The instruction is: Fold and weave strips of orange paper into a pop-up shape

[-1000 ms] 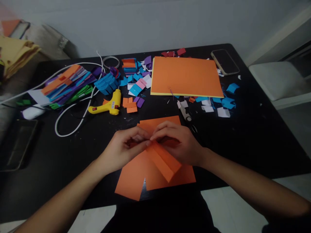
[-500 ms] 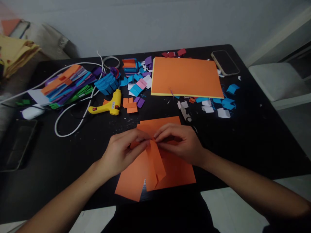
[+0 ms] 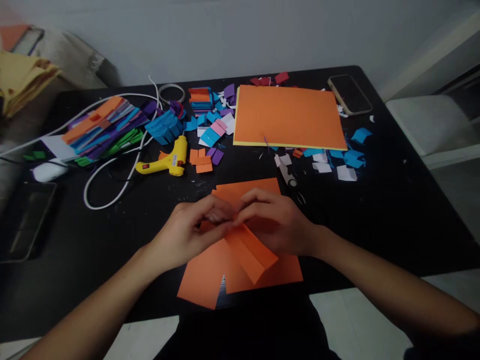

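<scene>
Two small pinches at the far end of the folded orange strip (image 3: 249, 252), with fingers of the left hand (image 3: 183, 232) and right hand (image 3: 288, 222) closed on it. Held over flat orange sheets (image 3: 202, 280) on the black table (image 3: 375, 220), with the yellow glue gun (image 3: 174, 161) beyond.

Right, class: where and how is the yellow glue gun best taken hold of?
The yellow glue gun is probably best held by its slim handle, coming from above and the near side: it lies flat, that handle pointing left, away from the body, with bare tabletop in front.
</scene>
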Motion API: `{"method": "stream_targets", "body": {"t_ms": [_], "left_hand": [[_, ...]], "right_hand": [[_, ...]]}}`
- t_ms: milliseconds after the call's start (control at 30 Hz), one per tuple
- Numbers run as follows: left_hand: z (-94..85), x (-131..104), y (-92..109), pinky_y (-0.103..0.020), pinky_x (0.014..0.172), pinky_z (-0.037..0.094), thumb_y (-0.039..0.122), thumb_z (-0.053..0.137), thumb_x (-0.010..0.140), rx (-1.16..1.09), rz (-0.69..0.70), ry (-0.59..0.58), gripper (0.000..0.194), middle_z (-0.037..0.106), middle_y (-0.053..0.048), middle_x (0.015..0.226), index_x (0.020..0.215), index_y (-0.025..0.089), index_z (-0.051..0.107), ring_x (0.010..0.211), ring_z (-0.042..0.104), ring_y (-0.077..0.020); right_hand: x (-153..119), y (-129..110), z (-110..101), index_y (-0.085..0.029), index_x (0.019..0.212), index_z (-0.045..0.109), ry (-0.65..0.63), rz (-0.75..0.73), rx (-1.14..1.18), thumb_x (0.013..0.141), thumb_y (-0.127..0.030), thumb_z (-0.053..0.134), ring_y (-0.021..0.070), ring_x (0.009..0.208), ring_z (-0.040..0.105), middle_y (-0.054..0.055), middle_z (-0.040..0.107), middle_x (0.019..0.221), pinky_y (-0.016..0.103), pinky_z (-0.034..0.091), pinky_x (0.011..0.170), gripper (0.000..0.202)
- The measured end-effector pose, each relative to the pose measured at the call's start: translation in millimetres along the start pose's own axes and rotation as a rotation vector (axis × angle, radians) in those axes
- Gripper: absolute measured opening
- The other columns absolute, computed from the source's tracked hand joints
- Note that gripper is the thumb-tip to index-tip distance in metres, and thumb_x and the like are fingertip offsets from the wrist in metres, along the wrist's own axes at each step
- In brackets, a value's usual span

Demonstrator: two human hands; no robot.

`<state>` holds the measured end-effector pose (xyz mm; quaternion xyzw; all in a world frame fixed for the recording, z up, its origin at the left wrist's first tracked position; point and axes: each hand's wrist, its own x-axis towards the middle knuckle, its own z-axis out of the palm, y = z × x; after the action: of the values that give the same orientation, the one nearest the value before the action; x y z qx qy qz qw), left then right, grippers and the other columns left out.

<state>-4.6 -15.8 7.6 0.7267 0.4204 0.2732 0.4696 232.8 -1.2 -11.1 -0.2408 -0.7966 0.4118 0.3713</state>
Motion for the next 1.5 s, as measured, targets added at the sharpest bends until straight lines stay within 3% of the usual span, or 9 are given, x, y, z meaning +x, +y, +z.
{"method": "stream_targets", "body": {"t_ms": [300, 567, 767, 1200, 1500], "left_hand": [[-3.5, 1.1, 4.5, -0.019, 0.066, 0.051, 0.015, 0.069, 0.092, -0.185, -0.086, -0.048, 0.010, 0.069, 0.001, 0.083, 0.102, 0.019, 0.069, 0.072, 0.061, -0.0087], [-0.7, 2.1, 4.3, -0.019, 0.064, 0.049, 0.020, 0.072, 0.091, -0.227, -0.156, 0.000, 0.008, 0.069, 0.001, 0.080, 0.099, 0.019, 0.071, 0.071, 0.061, -0.0090], [1.0, 3.3, 4.4, -0.022, 0.062, 0.049, 0.033, 0.072, 0.093, -0.144, -0.226, 0.009, 0.015, 0.075, -0.003, 0.084, 0.096, 0.019, 0.077, 0.071, 0.065, -0.0120], [4.3, 2.2, 6.9, -0.018, 0.060, 0.051, 0.030, 0.074, 0.090, -0.212, -0.251, 0.084, 0.012, 0.076, -0.002, 0.080, 0.090, 0.019, 0.078, 0.069, 0.066, -0.0104], [4.8, 2.8, 9.8, -0.019, 0.057, 0.051, 0.030, 0.074, 0.090, -0.213, -0.271, 0.105, 0.013, 0.076, -0.003, 0.078, 0.089, 0.017, 0.077, 0.066, 0.066, -0.0114]], "right_hand": [[-0.1, 0.6, 0.2, -0.018, 0.102, 0.072, 0.040, 0.028, 0.038, 0.084, -0.005, 0.074, 0.0165, 0.094, 0.072, 0.007, 0.073, 0.102, 0.027, 0.061, 0.080, 0.022], [0.1, -3.9, 2.7, -0.018, 0.097, 0.075, 0.075, 0.268, 0.231, 0.087, -0.011, 0.073, 0.0140, 0.085, 0.075, 0.005, 0.076, 0.096, 0.024, 0.062, 0.077, 0.012], [0.3, -5.6, 3.2, -0.020, 0.100, 0.076, 0.116, 0.181, 0.142, 0.088, -0.010, 0.071, 0.0146, 0.090, 0.076, 0.005, 0.078, 0.099, 0.024, 0.063, 0.080, 0.016], [-0.8, -7.2, 3.3, -0.016, 0.098, 0.077, 0.144, 0.231, 0.124, 0.082, -0.003, 0.072, 0.0137, 0.084, 0.077, 0.005, 0.079, 0.095, 0.021, 0.063, 0.076, 0.021], [-1.9, -7.8, 2.0, -0.018, 0.109, 0.076, 0.175, 0.031, 0.000, 0.088, -0.007, 0.070, 0.0162, 0.090, 0.078, 0.008, 0.081, 0.103, 0.025, 0.065, 0.080, 0.024]]}}
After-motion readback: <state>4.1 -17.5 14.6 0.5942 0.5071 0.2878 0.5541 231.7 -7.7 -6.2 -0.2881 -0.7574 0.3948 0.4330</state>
